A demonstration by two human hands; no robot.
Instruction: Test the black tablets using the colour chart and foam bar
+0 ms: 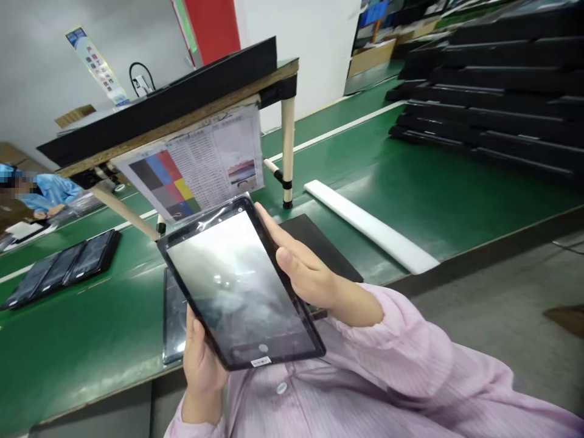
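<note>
A black-framed tablet (241, 292) is held up tilted before my chest, its lit screen facing me. The screen is pale at the top and murky grey lower down, with a round button and a small white label near the bottom edge. My left hand (203, 365) grips its lower left side, and the fingers behind it are hidden. Along the upper right side, my right hand (305, 264) holds the frame with the thumb on the edge. Partly covered by the tablet, another dark tablet (172, 322) lies on the green bench (91, 340). A flat black panel (319, 243) rests behind my right hand.
A raised shelf (182, 112) on pipe legs carries a printed sheet (205, 158) with colour blocks. A white strip (369, 225) lies on the bench. Black trays (493, 91) are stacked at right. Several dark tablets (64, 267) lie left. A person in blue (50, 191) works farther back.
</note>
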